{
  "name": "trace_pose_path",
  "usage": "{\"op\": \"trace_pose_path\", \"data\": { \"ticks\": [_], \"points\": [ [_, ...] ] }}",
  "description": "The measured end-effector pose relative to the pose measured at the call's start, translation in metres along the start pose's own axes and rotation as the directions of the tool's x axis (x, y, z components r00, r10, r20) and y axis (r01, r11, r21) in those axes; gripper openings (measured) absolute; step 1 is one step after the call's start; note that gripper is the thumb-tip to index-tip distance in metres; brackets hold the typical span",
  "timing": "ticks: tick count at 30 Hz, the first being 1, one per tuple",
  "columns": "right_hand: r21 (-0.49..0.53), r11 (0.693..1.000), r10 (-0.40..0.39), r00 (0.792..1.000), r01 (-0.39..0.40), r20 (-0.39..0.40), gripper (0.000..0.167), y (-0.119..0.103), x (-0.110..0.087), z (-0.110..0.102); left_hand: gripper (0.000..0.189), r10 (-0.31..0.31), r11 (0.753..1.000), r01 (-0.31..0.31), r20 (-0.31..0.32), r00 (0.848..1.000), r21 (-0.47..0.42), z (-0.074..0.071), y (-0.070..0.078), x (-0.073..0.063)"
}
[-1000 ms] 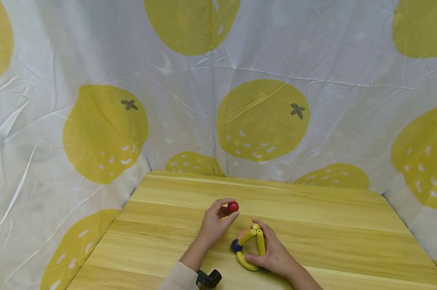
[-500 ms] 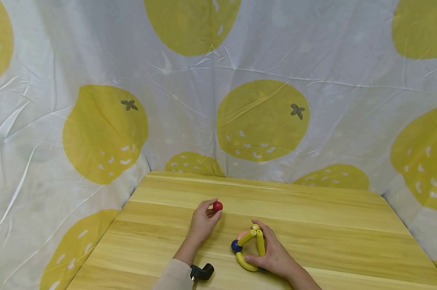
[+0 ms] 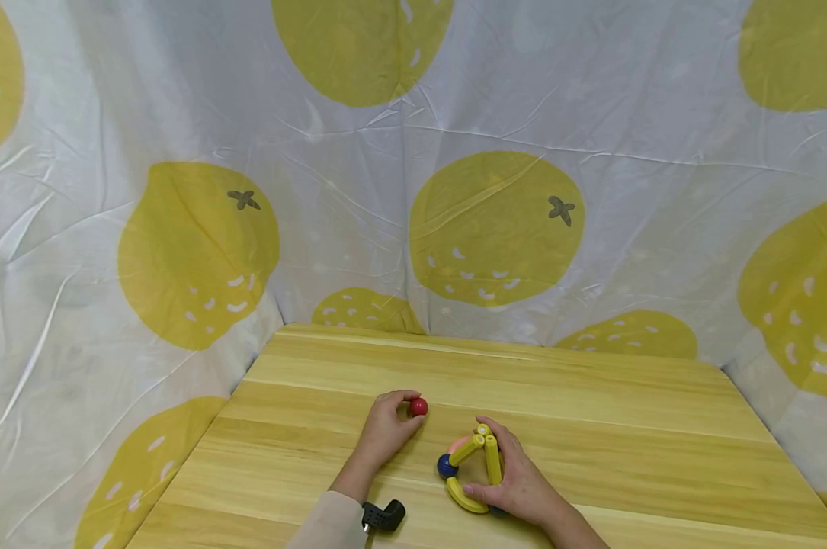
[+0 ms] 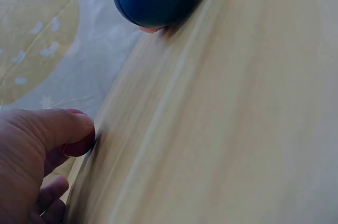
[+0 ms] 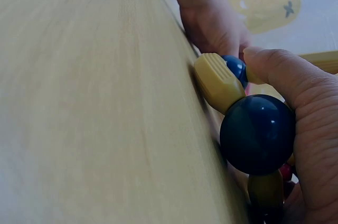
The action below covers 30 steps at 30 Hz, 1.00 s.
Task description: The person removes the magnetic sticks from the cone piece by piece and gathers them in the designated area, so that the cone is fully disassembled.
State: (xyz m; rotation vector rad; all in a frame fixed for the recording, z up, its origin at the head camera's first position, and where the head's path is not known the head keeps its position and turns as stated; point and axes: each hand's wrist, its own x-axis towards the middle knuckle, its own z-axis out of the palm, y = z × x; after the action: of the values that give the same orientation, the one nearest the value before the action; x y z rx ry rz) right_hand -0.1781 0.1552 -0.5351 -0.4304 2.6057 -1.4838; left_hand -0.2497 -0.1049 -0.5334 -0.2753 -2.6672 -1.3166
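My left hand (image 3: 383,431) pinches a small red ball (image 3: 419,406) between thumb and fingers, low at the tabletop. In the left wrist view the thumb covers part of the red ball (image 4: 79,145). Right of it, my right hand (image 3: 520,484) grips a magnetic stick-and-ball build from one side. Its yellow sticks (image 3: 494,460) rise and lean together at the top. A curved yellow stick (image 3: 465,499) and a blue ball (image 3: 447,466) form part of the base; a pinkish piece (image 3: 458,444) shows behind. Another dark blue ball (image 5: 257,134) sits by my right palm.
The wooden table (image 3: 626,427) spreads beneath both hands. A curtain (image 3: 358,213) printed with yellow fruit hangs behind and at the sides. A black wrist-camera mount (image 3: 384,516) juts from beside the left sleeve (image 3: 327,522).
My left hand has drawn the red ball leftward, away from the build, then lowered it toward the table. The right hand and the build stay in place.
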Motion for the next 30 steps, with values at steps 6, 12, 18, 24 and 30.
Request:
{"op": "trace_pose_path", "data": {
  "ticks": [6,12,18,24,30],
  "points": [
    [-0.010,1.000,0.003,1.000,-0.003,-0.013,0.107,0.000,0.000,0.000,0.035,-0.007,1.000,0.007,0.004,1.000,-0.007,0.000,0.000,0.000],
    [-0.010,1.000,0.002,1.000,-0.002,-0.007,0.106,0.000,0.000,0.000,0.039,-0.013,1.000,0.014,0.007,1.000,-0.019,0.000,0.000,0.000],
    [-0.011,1.000,0.004,1.000,-0.004,-0.011,0.105,0.001,0.000,-0.001,0.041,-0.021,1.000,0.021,0.013,1.000,-0.022,0.000,-0.001,0.000],
    [-0.033,0.999,0.007,0.999,-0.008,-0.049,0.106,0.003,0.000,-0.007,0.045,-0.013,0.999,0.013,0.009,1.000,-0.034,-0.001,0.001,0.000],
    [-0.032,0.998,0.042,0.994,-0.046,-0.096,0.107,0.008,0.002,-0.018,0.039,0.062,0.998,-0.062,-0.049,0.997,0.003,-0.002,0.016,-0.001]
  ]
}}
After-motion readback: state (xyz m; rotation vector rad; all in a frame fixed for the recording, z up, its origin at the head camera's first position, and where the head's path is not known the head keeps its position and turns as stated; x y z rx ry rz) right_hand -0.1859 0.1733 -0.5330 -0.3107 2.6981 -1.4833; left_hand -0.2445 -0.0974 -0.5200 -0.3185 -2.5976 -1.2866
